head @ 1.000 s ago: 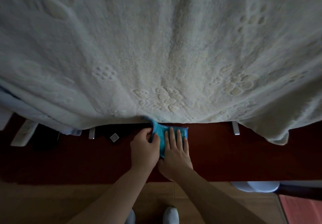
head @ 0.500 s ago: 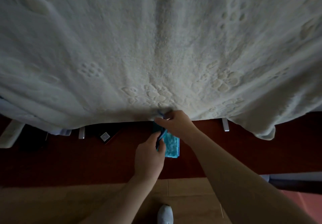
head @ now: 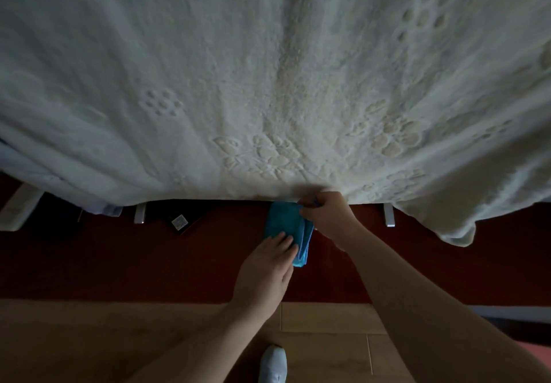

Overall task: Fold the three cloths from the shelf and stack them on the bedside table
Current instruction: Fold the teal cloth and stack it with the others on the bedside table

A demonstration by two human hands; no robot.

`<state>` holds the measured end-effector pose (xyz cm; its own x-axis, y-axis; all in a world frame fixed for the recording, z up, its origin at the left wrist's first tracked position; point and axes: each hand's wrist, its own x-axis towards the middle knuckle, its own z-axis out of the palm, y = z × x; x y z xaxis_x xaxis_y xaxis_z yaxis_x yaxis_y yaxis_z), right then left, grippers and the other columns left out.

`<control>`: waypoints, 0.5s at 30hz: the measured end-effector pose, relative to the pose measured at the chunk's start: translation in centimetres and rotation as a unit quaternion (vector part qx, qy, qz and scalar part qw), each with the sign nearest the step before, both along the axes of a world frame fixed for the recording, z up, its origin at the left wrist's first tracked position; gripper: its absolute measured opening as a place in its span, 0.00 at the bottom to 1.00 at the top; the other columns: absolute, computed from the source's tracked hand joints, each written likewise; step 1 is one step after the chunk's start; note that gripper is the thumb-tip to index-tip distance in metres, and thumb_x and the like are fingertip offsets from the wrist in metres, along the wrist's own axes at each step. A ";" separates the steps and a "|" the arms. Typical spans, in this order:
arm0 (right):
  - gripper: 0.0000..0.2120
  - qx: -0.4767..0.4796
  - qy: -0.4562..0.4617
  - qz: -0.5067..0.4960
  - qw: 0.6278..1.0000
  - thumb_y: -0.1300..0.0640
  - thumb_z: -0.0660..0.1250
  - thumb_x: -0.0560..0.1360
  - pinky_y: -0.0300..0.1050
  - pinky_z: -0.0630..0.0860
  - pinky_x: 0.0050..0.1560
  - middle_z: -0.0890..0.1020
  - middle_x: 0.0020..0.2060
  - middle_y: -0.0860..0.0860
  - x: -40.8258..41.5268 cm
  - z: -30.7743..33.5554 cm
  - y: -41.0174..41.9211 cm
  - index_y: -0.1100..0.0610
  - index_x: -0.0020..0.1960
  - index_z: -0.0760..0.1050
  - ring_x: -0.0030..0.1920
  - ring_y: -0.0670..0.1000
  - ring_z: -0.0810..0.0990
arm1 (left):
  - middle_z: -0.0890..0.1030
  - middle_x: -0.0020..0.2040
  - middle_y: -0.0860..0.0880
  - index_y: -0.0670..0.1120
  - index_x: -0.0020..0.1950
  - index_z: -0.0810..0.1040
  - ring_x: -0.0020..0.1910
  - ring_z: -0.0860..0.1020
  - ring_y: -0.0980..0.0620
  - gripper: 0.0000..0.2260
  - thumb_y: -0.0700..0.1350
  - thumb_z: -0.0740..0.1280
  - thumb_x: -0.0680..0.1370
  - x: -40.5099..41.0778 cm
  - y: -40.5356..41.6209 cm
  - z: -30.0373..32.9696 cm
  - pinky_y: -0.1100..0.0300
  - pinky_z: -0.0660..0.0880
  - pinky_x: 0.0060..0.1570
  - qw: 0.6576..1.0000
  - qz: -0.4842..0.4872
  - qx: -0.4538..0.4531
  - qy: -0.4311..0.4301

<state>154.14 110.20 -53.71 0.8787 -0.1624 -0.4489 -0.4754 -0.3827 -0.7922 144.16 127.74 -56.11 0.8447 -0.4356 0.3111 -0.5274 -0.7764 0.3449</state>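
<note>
blue cloth [head: 284,221]: folded into a narrow stack, lying on the dark red surface [head: 119,263] just below the hanging edge of the white blanket [head: 268,84]; layered edges show along its right side.
left hand [head: 265,269]: fingers straight and together, pressing flat on the lower part of the blue cloth, palm down.
right hand [head: 328,215]: fingers curled, pinching the upper right corner of the blue cloth at the blanket's hem; touching the cloth's right edge.
white blanket: thick, embossed with flower and paw-like patterns, fills the upper part of the view and drapes over the far edge of the dark red surface.
dark red surface: runs across the view between the blanket and the wooden floor [head: 89,347].
small dark object [head: 182,221]: with a pale square label, lies on the dark red surface to the left of the cloth, well apart from it.
white shoe [head: 272,364]: on the wooden floor, bottom centre.
</note>
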 end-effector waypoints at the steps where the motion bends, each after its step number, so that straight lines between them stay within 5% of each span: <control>1: 0.05 -0.005 -0.003 -0.003 1.000 0.65 0.73 0.71 0.50 0.80 0.40 0.86 0.43 0.58 -0.1 -0.3 -0.2 0.61 0.47 0.85 0.40 0.54 0.83 | 0.84 0.59 0.46 0.43 0.58 0.85 0.62 0.81 0.48 0.15 0.42 0.77 0.72 0.1 -0.2 0.0 0.51 0.76 0.65 1.000 -0.011 0.013 0.000; 5: 0.06 -0.039 0.001 0.001 0.999 0.62 0.75 0.72 0.52 0.82 0.46 0.85 0.40 0.52 -0.7 -1.4 -0.7 0.56 0.48 0.85 0.43 0.53 0.84 | 0.83 0.61 0.47 0.44 0.59 0.84 0.64 0.79 0.48 0.18 0.43 0.79 0.70 0.6 -0.5 -0.4 0.53 0.74 0.67 0.996 -0.050 0.071 0.000; 11: 0.07 -0.112 -0.060 0.015 0.992 0.56 0.76 0.73 0.29 0.69 0.35 0.83 0.39 0.45 -1.9 -1.3 -0.1 0.53 0.50 0.85 0.39 0.43 0.80 | 0.80 0.67 0.46 0.44 0.66 0.80 0.69 0.76 0.47 0.24 0.44 0.78 0.70 0.0 -0.8 -1.3 0.53 0.69 0.70 0.991 -0.051 0.116 0.029; 15: 0.06 -0.185 -0.106 0.009 0.977 0.52 0.72 0.77 0.40 0.67 0.36 0.80 0.38 0.48 -3.5 -1.5 0.4 0.53 0.44 0.78 0.40 0.50 0.78 | 0.77 0.70 0.47 0.44 0.70 0.76 0.72 0.73 0.47 0.24 0.43 0.74 0.74 -0.5 -0.4 -1.6 0.52 0.70 0.71 0.991 -0.056 0.116 0.032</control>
